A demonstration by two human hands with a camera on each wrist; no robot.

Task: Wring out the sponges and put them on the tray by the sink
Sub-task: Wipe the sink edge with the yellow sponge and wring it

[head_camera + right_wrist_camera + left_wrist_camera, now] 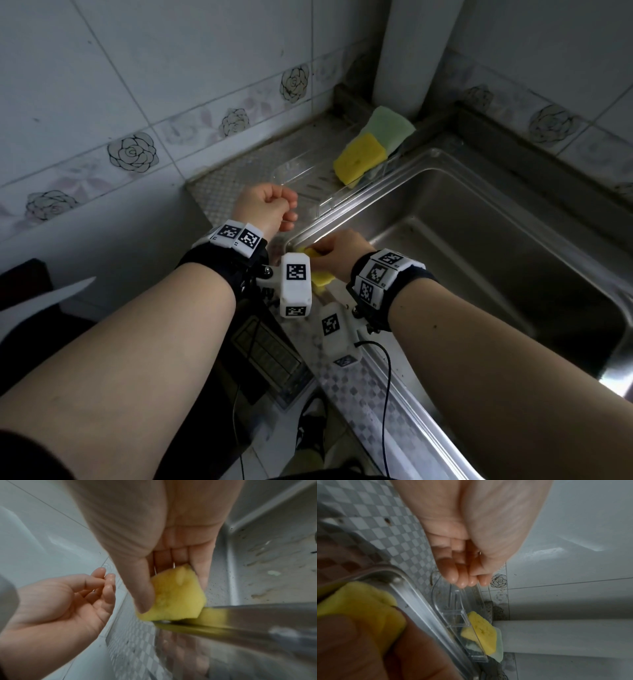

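Note:
My right hand [337,255] grips a yellow sponge [176,599] at the near left corner of the steel sink [479,246], thumb and fingers squeezing it just over the rim. The same sponge [359,604] shows at the lower left of the left wrist view. My left hand [270,205] hovers above the counter beside the sink with wet fingers loosely curled, holding nothing. A clear plastic tray [308,178] lies along the sink's far left edge. In its far end rest a yellow sponge [359,159] and a pale green sponge [388,128].
A patterned steel counter [233,181] runs left of the sink, against a tiled wall [137,102]. A white pipe [411,51] stands in the back corner behind the tray. A black cable [385,394] hangs over the sink's front edge.

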